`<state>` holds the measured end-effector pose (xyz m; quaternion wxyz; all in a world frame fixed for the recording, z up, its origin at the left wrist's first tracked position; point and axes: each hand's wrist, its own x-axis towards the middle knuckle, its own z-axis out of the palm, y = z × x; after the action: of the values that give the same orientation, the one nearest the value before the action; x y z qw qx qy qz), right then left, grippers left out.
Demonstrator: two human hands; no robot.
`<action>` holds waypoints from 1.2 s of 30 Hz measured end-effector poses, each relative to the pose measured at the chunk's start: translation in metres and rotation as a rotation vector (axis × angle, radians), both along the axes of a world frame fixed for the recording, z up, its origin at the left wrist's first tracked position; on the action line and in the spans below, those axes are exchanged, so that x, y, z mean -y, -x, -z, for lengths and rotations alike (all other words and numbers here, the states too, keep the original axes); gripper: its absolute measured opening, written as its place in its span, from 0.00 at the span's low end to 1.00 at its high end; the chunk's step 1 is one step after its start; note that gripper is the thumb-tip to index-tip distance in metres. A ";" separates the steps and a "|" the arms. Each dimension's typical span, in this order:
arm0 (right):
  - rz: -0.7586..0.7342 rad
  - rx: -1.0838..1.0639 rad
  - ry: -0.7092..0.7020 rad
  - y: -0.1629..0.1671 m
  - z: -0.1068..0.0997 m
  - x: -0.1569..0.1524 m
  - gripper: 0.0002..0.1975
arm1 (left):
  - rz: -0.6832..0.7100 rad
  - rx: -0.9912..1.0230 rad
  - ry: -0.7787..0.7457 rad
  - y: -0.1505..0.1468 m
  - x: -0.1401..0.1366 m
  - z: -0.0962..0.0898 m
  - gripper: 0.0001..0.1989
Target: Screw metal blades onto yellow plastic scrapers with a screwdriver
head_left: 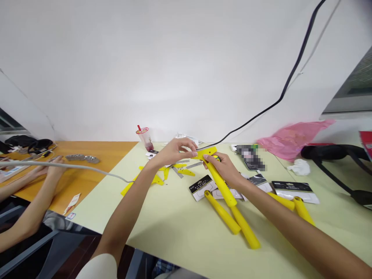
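Note:
A yellow scraper with a long round handle and a flat, wide head is held above the pale table, its handle slanting toward me. My right hand is closed round the top of the handle, thumb on the neck below the head. At the head's left corner, the fingertips of my left hand pinch the edge. Below my left hand lie several yellow scraper heads and thin metal blades. Two loose yellow handles rest under the held one. More yellow handles lie beyond my right forearm.
Black-and-white packaging cards lie around the handles. At the back stand a drink cup and a pink plastic bag. A black headset lies far right. Another person's arms rest at the orange table on the left.

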<state>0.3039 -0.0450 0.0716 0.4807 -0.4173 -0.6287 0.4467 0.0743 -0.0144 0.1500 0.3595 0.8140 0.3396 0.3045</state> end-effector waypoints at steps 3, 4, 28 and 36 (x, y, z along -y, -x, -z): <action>-0.015 -0.029 0.052 0.004 0.000 0.005 0.25 | -0.016 -0.055 -0.021 -0.007 0.006 0.003 0.13; -0.017 -0.041 0.067 0.005 0.000 0.006 0.25 | -0.025 -0.059 -0.003 -0.007 0.006 0.005 0.14; -0.318 0.049 0.441 0.016 0.036 0.002 0.20 | -0.028 0.310 0.886 0.037 -0.005 0.098 0.22; -0.301 0.350 0.480 0.038 0.054 0.007 0.21 | -0.152 0.249 0.960 0.066 0.024 0.141 0.21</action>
<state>0.2661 -0.0518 0.0171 0.1819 -0.4915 -0.6331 0.5697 0.0086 -0.0380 0.0089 0.7082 0.4872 0.4541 0.2342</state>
